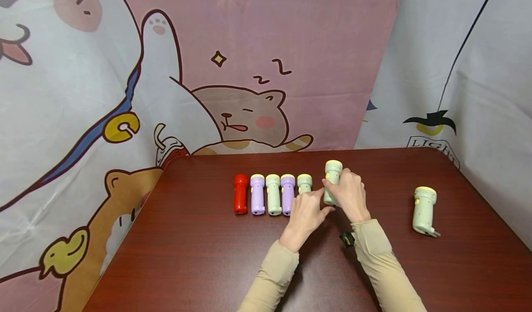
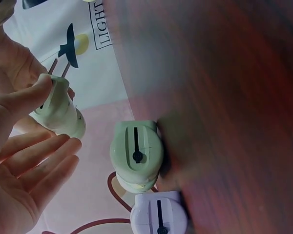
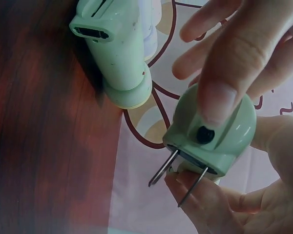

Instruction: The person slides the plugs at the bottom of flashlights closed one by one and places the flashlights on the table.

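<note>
My right hand grips a pale green flashlight, its lens end pointing away. Two metal prongs stick out of its base in the right wrist view. My left hand reaches across, its thumb pressing the base beside a black slider knob. The left fingers stay extended, off to the side of the flashlight. Just left of it, another pale green flashlight lies on the table, partly covered by the left hand in the head view.
Farther left in the row lie a purple flashlight, a green flashlight, another purple flashlight and a red flashlight. At the right of the brown table, a green flashlight has prongs out. A printed cloth hangs behind.
</note>
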The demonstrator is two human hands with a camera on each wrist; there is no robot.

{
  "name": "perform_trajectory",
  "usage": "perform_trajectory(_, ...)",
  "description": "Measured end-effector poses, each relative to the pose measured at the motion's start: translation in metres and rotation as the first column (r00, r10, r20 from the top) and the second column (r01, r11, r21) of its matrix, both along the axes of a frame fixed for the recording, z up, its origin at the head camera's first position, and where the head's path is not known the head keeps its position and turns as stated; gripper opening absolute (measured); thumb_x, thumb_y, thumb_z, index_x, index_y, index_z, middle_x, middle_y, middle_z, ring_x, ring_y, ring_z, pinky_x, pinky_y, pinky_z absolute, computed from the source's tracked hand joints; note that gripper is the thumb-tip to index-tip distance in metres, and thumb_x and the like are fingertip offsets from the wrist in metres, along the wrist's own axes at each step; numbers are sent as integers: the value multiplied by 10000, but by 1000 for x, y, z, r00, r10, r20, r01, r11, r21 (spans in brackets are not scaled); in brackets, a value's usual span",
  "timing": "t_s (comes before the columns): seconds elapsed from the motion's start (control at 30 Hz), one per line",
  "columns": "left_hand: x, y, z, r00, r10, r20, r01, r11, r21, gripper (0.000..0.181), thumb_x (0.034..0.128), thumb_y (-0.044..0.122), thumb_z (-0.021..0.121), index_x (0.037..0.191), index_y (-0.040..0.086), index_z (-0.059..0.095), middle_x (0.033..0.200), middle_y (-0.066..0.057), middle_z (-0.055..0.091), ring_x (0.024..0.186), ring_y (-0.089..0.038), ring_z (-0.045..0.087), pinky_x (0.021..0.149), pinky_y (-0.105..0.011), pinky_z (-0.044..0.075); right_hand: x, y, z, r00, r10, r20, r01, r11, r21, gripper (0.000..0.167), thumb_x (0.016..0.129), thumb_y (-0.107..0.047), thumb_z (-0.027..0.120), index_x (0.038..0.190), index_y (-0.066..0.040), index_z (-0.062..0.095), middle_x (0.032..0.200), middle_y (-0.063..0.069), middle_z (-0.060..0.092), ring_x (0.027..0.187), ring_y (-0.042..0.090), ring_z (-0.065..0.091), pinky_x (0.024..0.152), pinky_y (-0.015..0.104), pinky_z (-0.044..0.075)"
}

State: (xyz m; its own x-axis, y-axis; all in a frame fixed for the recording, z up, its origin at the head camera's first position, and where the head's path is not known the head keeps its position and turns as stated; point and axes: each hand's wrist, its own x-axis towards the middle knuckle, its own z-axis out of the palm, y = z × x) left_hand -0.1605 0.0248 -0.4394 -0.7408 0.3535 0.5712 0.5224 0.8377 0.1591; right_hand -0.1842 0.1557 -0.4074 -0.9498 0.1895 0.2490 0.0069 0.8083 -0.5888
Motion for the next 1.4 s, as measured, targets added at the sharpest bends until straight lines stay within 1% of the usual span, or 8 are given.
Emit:
perform_trajectory(0.23,0,2,-1,1000,15,14,-15,1000,-5,379,719,428,793,1008,205,688,703,49,695,582,-162,648,456,-263,439,1,-1,1,1000,1,-6,-1,1000,7,425,810,-341,696,835,54,541,759,228,585,655,400,610,538,450,475)
perform_trajectory(0.47,0,3,0,1000,24,-11,-24,1000,-9,352,717,414,798,960,188,681,612,64,628,540,-152,624,431,-248,415,2,-2,3,1000,2,-6,-2,1000,6,428,809,-340,694,844,60,544,759,228,585,644,393,607,533,448,478)
perform_trajectory(0.63,0,2,0,1000,15,-16,-16,1000,-5,390,713,434,796,1000,189,695,631,60,652,549,-151,630,437,-246,422,3,-2,3,1000,5,-15,-5,1000,9,433,808,-339,696,843,66,546,752,231,586,640,395,610,536,453,481)
perform_trajectory(0.87,-1,3,0,999,15,-28,-15,1000,-15,388,700,470,794,953,194,694,645,55,667,548,-153,633,438,-252,429,4,-3,3,1000,13,-20,-13,1000,6,440,811,-337,698,839,75,546,736,229,584,624,384,607,527,444,481)
perform_trajectory(1.07,-1,3,0,999,16,-39,-17,1000,-6,383,690,433,811,963,188,698,617,63,650,546,-145,633,442,-251,433,5,-3,4,1000,17,-24,-17,1000,-5,430,811,-336,699,824,66,545,729,223,585,619,373,607,530,442,481)
perform_trajectory(1.2,-1,2,0,999,7,-48,-7,1000,7,359,683,410,820,931,183,694,606,68,635,552,-137,634,452,-246,439,4,-3,4,1000,20,-24,-20,1000,-13,420,811,-332,700,814,58,543,724,215,582,613,360,602,530,437,478)
perform_trajectory(1.4,-2,1,-2,998,-6,-58,7,1000,6,329,684,408,819,887,181,694,583,70,607,542,-130,620,443,-234,414,4,-4,3,1000,22,-11,-22,1000,-13,423,814,-331,698,826,65,547,732,214,585,616,351,604,534,428,481)
